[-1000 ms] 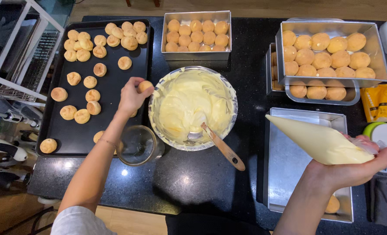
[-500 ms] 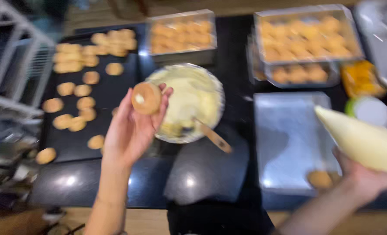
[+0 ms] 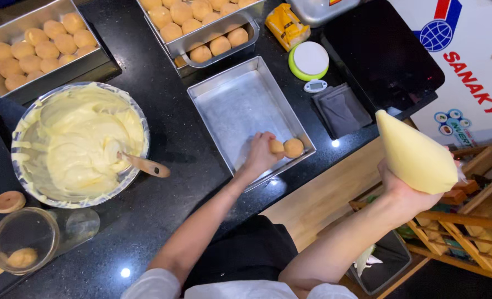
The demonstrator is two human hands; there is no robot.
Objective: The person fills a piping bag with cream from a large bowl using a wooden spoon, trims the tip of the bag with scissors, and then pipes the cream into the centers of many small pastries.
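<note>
- Pastry shell (image 3: 277,146) sits in the left hand (image 3: 261,154), pinched between the fingertips, low over the near right corner of the empty metal tray (image 3: 229,105).
- Another round shell (image 3: 293,148) lies in that same corner, touching the held one.
- Right hand (image 3: 409,191) is clenched around the twisted end of a full piping bag (image 3: 412,152), held up off the desk (image 3: 163,199) with its tip pointing up and left.
- Big bowl of pale cream (image 3: 80,144) stands left of the tray, a wooden-handled spatula (image 3: 143,164) resting in it.
- Two pans of golden puffs (image 3: 202,27) sit behind.
- Glass jar (image 3: 27,238) stands near the bowl.
</note>
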